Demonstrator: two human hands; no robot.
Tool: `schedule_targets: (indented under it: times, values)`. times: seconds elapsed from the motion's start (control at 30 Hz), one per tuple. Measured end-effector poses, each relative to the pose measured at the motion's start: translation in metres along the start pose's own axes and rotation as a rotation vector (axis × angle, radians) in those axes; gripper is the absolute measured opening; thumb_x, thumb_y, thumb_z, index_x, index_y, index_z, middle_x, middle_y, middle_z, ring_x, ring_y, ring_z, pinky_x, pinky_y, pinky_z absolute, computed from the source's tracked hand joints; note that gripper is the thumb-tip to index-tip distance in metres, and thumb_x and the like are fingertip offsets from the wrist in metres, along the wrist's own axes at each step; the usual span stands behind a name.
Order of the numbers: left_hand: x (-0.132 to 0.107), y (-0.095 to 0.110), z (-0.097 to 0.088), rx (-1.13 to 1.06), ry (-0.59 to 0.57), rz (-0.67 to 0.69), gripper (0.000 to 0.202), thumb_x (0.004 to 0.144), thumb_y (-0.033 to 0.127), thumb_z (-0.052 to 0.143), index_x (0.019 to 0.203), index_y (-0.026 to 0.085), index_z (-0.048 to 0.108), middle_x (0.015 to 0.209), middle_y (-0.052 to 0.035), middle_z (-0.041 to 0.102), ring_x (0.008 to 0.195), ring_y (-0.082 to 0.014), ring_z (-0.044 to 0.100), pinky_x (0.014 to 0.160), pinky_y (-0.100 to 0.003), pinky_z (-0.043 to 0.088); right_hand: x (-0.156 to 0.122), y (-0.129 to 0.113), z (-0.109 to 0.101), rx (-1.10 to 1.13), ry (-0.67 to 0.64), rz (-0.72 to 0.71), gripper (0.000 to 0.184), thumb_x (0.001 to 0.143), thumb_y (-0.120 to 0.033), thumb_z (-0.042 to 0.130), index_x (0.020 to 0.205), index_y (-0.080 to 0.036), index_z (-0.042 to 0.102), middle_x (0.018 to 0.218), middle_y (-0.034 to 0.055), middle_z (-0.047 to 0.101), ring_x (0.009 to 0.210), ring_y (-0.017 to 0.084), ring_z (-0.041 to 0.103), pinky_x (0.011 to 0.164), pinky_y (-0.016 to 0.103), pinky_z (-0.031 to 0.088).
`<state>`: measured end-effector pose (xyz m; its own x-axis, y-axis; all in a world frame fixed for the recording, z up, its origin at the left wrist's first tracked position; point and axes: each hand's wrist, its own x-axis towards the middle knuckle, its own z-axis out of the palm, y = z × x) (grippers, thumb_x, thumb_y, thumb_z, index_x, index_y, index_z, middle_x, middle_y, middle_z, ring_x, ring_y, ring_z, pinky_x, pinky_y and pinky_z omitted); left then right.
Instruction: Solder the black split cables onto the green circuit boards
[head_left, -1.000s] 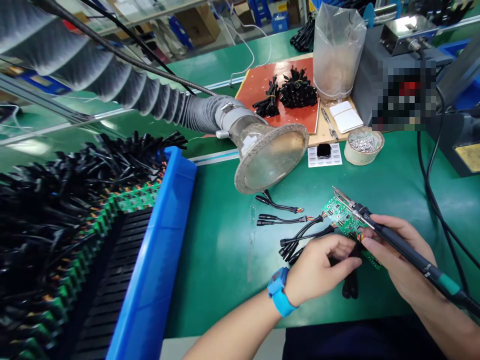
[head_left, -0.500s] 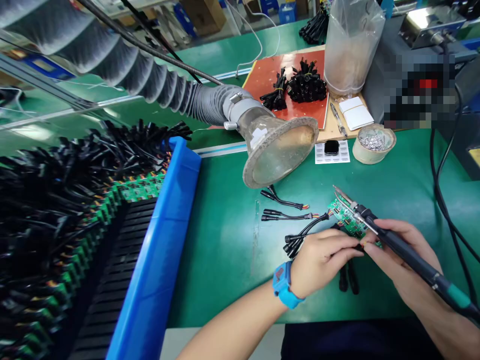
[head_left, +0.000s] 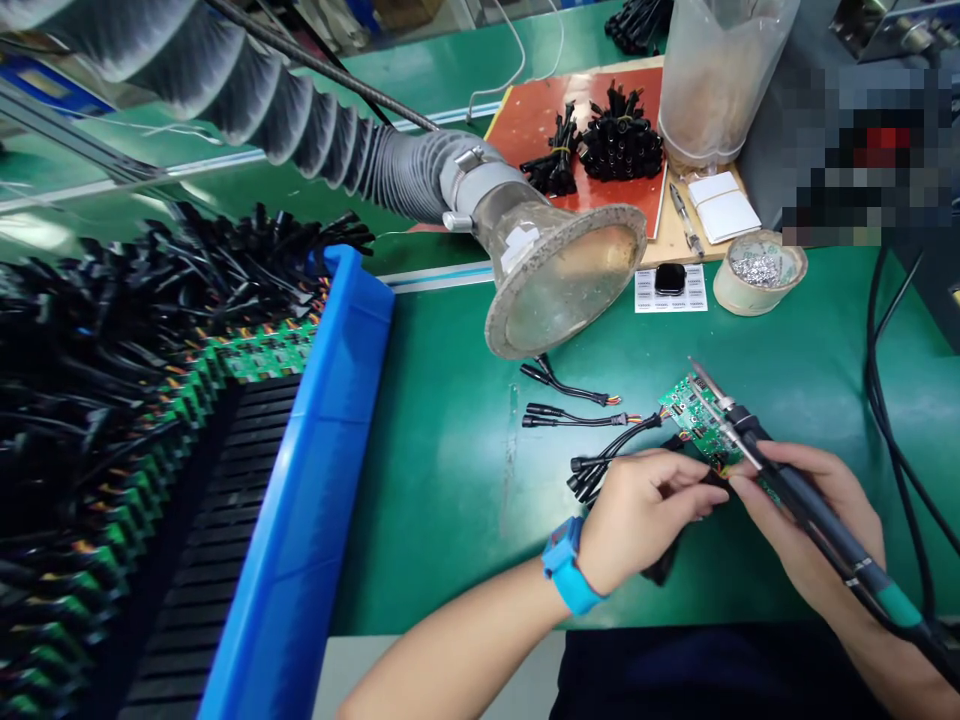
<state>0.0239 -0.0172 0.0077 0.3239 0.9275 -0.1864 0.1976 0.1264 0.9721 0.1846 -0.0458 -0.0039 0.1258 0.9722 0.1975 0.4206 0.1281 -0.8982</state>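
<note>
Our right hand (head_left: 802,530) grips a soldering iron (head_left: 855,565) like a pen, its twin tips just above a green circuit board (head_left: 701,420), which lies directly ahead of both hands. Our left hand (head_left: 645,520), a blue wrist strap (head_left: 570,565) around its wrist, pinches the black wire harness (head_left: 622,450) near the board's lower edge. Ahead of that hand lie two loose black-plugged cables (head_left: 566,415). Left of it, a blue bin (head_left: 322,420) holds racked boards with wires (head_left: 255,355). Farther ahead, a clear fume-extractor hood (head_left: 562,270) hangs above the bench. Beyond it are a red mat (head_left: 525,150) with bundled black connectors (head_left: 621,145) and, ahead of our right hand, a paper-walled dish of solder scraps (head_left: 759,270).
</note>
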Motion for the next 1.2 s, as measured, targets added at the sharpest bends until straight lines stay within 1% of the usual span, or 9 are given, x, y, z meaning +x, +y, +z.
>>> schedule_targets:
  times: [0.1, 0.17, 0.2, 0.3, 0.4, 0.5, 0.63, 0.9, 1.2]
  values:
    - [0.003, 0.002, -0.001, -0.265, -0.024, -0.205, 0.012, 0.077, 0.023, 0.067, 0.075, 0.011, 0.064, 0.060, -0.0007, 0.063, 0.057, -0.0120, 0.062, 0.058, -0.023, 0.054, -0.010, 0.006, -0.005, 0.032, 0.138, 0.094, 0.034, 0.074, -0.023, 0.071, 0.106, -0.026, 0.058, 0.093, 0.0013, 0.064, 0.081, 0.016, 0.064, 0.073, 0.027, 0.054]
    - [0.003, 0.002, -0.003, -0.263, -0.016, -0.216, 0.013, 0.077, 0.023, 0.066, 0.080, 0.011, 0.065, 0.061, -0.0013, 0.064, 0.057, -0.0123, 0.062, 0.060, -0.024, 0.055, -0.018, 0.013, -0.014, 0.032, 0.128, 0.084, 0.031, 0.075, -0.022, 0.069, 0.104, -0.026, 0.059, 0.097, 0.0028, 0.063, 0.087, 0.018, 0.063, 0.074, 0.029, 0.054]
    - [0.002, 0.001, -0.004, -0.225, -0.005, -0.197, 0.016, 0.077, 0.024, 0.067, 0.087, 0.011, 0.066, 0.062, -0.0011, 0.065, 0.057, -0.0125, 0.062, 0.060, -0.025, 0.055, -0.022, 0.017, -0.021, 0.029, 0.084, 0.054, 0.028, 0.078, -0.023, 0.066, 0.105, -0.027, 0.059, 0.098, 0.0036, 0.063, 0.089, 0.019, 0.063, 0.072, 0.030, 0.054]
    - [-0.001, -0.001, -0.004, 0.037, 0.058, -0.061, 0.027, 0.077, 0.025, 0.067, 0.101, 0.015, 0.063, 0.068, -0.0011, 0.067, 0.060, -0.0134, 0.063, 0.063, -0.027, 0.056, -0.036, 0.029, -0.042, -0.019, -0.118, -0.045, 0.025, 0.085, -0.025, 0.056, 0.110, -0.027, 0.058, 0.098, 0.0045, 0.065, 0.091, 0.023, 0.063, 0.072, 0.035, 0.055]
    - [-0.004, -0.004, -0.003, 0.414, 0.056, 0.119, 0.018, 0.080, 0.021, 0.063, 0.097, 0.015, 0.065, 0.079, -0.0045, 0.067, 0.068, -0.0163, 0.064, 0.069, -0.031, 0.056, -0.047, 0.037, -0.058, -0.078, -0.193, -0.169, 0.042, 0.081, -0.013, 0.058, 0.119, -0.029, 0.053, 0.094, 0.0016, 0.066, 0.092, 0.022, 0.062, 0.077, 0.037, 0.053]
    - [-0.007, -0.008, -0.001, 0.669, 0.021, 0.221, 0.020, 0.084, 0.019, 0.056, 0.101, 0.013, 0.064, 0.087, -0.0082, 0.064, 0.070, -0.0181, 0.063, 0.068, -0.035, 0.056, -0.052, 0.040, -0.066, -0.110, -0.252, -0.296, 0.057, 0.077, -0.006, 0.059, 0.126, -0.031, 0.047, 0.094, 0.0006, 0.065, 0.089, 0.020, 0.062, 0.077, 0.036, 0.053]
    - [-0.009, -0.011, 0.001, 0.788, 0.009, 0.272, 0.024, 0.087, 0.020, 0.050, 0.107, 0.012, 0.061, 0.087, -0.0075, 0.060, 0.069, -0.0171, 0.061, 0.065, -0.033, 0.056, -0.053, 0.040, -0.068, -0.128, -0.318, -0.352, 0.062, 0.076, -0.002, 0.057, 0.130, -0.029, 0.043, 0.089, 0.0021, 0.065, 0.082, 0.019, 0.062, 0.072, 0.035, 0.053]
    - [-0.005, -0.010, 0.000, 0.827, -0.013, 0.270, 0.026, 0.090, 0.021, 0.046, 0.110, 0.012, 0.059, 0.088, -0.0071, 0.057, 0.071, -0.0172, 0.061, 0.065, -0.034, 0.057, -0.051, 0.037, -0.063, -0.199, -0.429, -0.391, 0.066, 0.078, -0.004, 0.053, 0.136, -0.030, 0.034, 0.078, 0.0023, 0.064, 0.071, 0.020, 0.062, 0.062, 0.036, 0.055]
    - [-0.004, -0.009, 0.000, 0.835, -0.031, 0.247, 0.026, 0.089, 0.021, 0.047, 0.111, 0.012, 0.059, 0.088, -0.0063, 0.056, 0.070, -0.0165, 0.060, 0.064, -0.033, 0.057, -0.054, 0.035, -0.060, -0.234, -0.400, -0.331, 0.068, 0.076, -0.003, 0.054, 0.134, -0.033, 0.034, 0.078, 0.0011, 0.064, 0.068, 0.021, 0.064, 0.061, 0.038, 0.056]
